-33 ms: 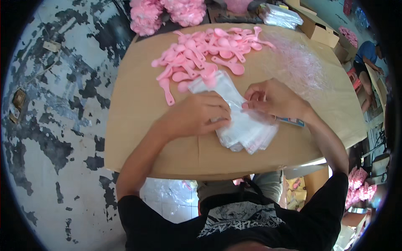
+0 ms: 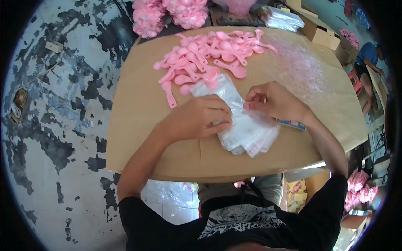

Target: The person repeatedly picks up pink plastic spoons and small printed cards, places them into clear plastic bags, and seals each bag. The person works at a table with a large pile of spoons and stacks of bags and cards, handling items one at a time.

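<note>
A fanned stack of clear plastic bags [image 2: 247,129] lies on the paper-covered table in front of me. My left hand [image 2: 197,116] rests at the left edge of the stack, fingers curled and thumb against the bags. On the right side, my right hand [image 2: 274,100] is closed in a pinch on the thin film of a bag. Beyond the stack is a heap of pink plastic scoops [image 2: 209,52], and one scoop [image 2: 211,75] overlaps the bags' far end. Under my right wrist shows part of a flat blue item [image 2: 294,124], mostly hidden.
Loose clear plastic strands [image 2: 299,62] spread over the table's right side. Pink bundles [image 2: 184,12], a wrapped pack of clear bags [image 2: 282,19] and a cardboard box [image 2: 320,31] stand beyond the far edge. Another person [image 2: 366,60] sits far right.
The whole view has shifted slightly. Both hands stay at the bags, with the fingers of the right hand still pinching the film.
</note>
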### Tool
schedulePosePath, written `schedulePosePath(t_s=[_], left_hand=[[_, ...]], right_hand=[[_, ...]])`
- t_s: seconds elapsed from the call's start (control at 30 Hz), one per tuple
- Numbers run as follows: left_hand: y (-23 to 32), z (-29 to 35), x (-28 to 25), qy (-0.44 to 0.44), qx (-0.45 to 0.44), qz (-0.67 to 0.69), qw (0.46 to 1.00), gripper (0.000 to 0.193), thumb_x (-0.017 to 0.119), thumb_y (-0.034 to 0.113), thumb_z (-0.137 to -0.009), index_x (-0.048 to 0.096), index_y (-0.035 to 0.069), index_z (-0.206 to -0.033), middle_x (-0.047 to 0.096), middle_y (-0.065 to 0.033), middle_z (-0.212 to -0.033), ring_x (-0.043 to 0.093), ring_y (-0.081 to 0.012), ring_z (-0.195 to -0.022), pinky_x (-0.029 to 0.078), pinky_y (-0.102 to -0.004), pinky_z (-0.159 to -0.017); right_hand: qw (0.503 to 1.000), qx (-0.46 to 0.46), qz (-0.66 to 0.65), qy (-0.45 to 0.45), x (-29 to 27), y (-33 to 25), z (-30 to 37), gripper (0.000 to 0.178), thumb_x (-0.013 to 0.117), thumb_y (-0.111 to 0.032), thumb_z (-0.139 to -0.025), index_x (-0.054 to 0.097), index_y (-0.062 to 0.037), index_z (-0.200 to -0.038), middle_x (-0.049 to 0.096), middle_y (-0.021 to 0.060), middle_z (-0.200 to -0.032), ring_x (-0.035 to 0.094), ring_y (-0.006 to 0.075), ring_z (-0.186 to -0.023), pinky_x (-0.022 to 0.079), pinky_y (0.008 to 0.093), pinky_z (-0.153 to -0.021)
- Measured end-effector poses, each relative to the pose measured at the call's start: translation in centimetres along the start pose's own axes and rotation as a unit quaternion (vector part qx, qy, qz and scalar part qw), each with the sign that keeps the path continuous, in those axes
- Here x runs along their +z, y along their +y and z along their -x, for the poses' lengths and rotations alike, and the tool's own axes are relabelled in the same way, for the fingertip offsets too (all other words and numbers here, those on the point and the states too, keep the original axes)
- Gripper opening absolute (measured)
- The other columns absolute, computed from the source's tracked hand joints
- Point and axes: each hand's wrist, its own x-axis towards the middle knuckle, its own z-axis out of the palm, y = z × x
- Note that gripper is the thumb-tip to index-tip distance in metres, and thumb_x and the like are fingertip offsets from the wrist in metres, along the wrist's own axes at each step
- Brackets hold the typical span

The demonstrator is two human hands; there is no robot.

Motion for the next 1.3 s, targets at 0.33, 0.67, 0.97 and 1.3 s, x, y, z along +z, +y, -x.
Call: schedulePosePath(t_s=[0.33, 0.67, 0.97, 1.3], left_hand=[[0.5, -0.1, 1.3, 0.019, 0.03, -0.076, 0.996, 0.015, 0.077, 0.013, -0.079, 0.072, 0.008, -0.093, 0.07, -0.0015, -0.099, 0.064, -0.0227, -0.097, 0.053, -0.0347, -0.085], [3.9, -1.6, 3.6, 0.077, -0.194, 0.394, 0.895, 0.04, 0.063, 0.023, -0.097, 0.056, -0.002, -0.128, 0.062, -0.0124, -0.119, 0.063, -0.0226, -0.106, 0.053, -0.0352, -0.09], [2.4, -1.6, 2.7, 0.205, -0.292, 0.621, 0.698, 0.038, 0.046, 0.026, -0.105, 0.048, -0.002, -0.131, 0.062, -0.0254, -0.121, 0.066, -0.0331, -0.108, 0.055, -0.045, -0.095], [2.3, -1.1, 2.9, 0.295, -0.31, 0.536, 0.728, 0.026, 0.065, 0.017, -0.096, 0.061, -0.003, -0.113, 0.069, -0.0159, -0.107, 0.07, -0.0232, -0.098, 0.057, -0.0358, -0.094]], right_hand=[[0.994, -0.026, -0.065, 0.081, 1.1, 1.2, 1.1, 0.019, 0.065, -0.018, -0.095, 0.067, -0.0009, -0.104, 0.066, 0.0022, -0.08, 0.057, 0.0081, -0.07, 0.046, 0.0247, -0.062], [0.958, -0.06, -0.259, 0.108, 1.0, -1.0, 2.7, 0.016, 0.062, -0.012, -0.096, 0.064, -0.0007, -0.107, 0.065, 0.0004, -0.079, 0.054, 0.0043, -0.06, 0.044, 0.0198, -0.053], [0.956, -0.125, 0.26, 0.052, -5.9, 4.3, 6.5, 0.032, 0.079, -0.02, -0.077, 0.068, -0.0034, -0.102, 0.069, 0.0102, -0.085, 0.066, 0.022, -0.077, 0.052, 0.0353, -0.07], [0.997, 0.071, 0.018, 0.009, -6.4, 3.4, 4.1, 0.03, 0.084, -0.016, -0.072, 0.067, -0.0016, -0.091, 0.068, 0.0067, -0.078, 0.063, 0.0161, -0.07, 0.048, 0.0321, -0.066]])
